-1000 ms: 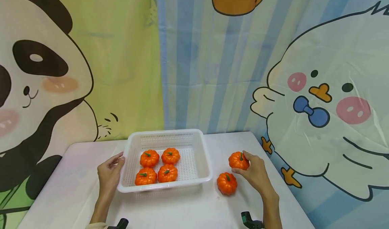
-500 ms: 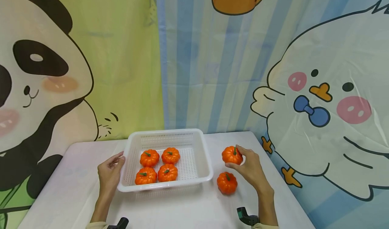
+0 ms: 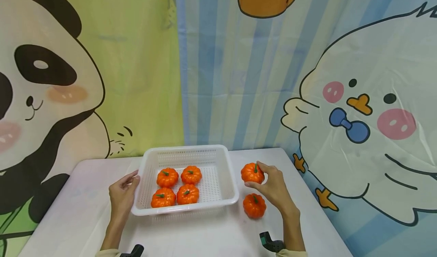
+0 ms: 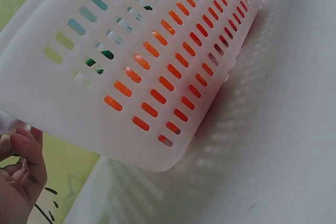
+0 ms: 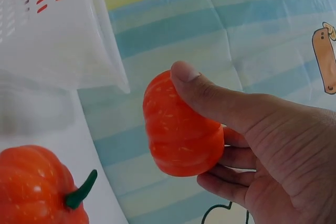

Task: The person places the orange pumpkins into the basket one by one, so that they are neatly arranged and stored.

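Observation:
My right hand (image 3: 273, 187) grips a small orange pumpkin (image 3: 252, 173) with a green stem, thumb on one side and fingers on the other. In the right wrist view this pumpkin (image 5: 178, 124) is held up off the table. A second pumpkin (image 3: 254, 206) rests on the table just below that hand in the head view. At the left, my left hand (image 3: 123, 194) holds the rim of a white plastic basket (image 3: 184, 209), its thumb and fingers bent at the edge in the left wrist view. Several more pumpkins (image 3: 188, 194) sit together in the basket's left and middle part.
A white-covered table (image 3: 191, 234) bears everything. Close behind it hangs a printed cloth (image 3: 218, 79) with a panda, a white bird and stripes. Slotted walls (image 4: 157, 77) surround the basket, whose right part shows bare floor.
My right hand has lifted its pumpkin and moved left towards the basket, passing behind the loose pumpkin. The left hand and the basket have stayed in place.

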Demonstrator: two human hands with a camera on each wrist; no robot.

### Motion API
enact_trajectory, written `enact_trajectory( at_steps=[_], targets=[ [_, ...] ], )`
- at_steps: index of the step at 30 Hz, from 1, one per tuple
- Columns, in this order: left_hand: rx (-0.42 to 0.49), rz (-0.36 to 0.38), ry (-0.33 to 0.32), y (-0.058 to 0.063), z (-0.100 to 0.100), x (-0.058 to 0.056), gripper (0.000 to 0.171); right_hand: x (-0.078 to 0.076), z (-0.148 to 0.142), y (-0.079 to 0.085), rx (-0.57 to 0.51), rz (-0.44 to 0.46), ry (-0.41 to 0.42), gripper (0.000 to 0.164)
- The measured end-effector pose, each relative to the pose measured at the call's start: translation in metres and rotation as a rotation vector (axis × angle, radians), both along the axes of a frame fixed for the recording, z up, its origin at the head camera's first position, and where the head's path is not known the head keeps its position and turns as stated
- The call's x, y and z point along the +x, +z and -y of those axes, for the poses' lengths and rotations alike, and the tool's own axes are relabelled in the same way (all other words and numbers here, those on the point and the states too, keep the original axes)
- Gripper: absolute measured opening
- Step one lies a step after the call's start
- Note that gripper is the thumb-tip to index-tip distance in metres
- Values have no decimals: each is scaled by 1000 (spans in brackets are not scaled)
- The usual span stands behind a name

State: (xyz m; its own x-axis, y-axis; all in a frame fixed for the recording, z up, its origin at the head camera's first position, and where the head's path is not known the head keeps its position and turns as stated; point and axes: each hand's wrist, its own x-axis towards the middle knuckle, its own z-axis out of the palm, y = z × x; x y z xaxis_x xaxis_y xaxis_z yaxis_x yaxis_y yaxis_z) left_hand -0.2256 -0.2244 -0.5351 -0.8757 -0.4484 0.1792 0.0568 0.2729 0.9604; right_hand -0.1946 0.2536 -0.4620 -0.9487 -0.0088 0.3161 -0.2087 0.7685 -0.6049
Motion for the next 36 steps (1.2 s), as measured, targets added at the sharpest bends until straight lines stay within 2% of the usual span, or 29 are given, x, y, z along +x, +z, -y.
enact_trajectory(
  at_steps=[10, 36],
  targets=[
    [-13, -2, 8, 2, 3, 4, 34, -1, 27, 2, -31, -12, 55, 88],
    [-4, 4, 5, 0, -1, 0, 34, -7, 75, 4, -38, -2, 194, 86]
  ],
)
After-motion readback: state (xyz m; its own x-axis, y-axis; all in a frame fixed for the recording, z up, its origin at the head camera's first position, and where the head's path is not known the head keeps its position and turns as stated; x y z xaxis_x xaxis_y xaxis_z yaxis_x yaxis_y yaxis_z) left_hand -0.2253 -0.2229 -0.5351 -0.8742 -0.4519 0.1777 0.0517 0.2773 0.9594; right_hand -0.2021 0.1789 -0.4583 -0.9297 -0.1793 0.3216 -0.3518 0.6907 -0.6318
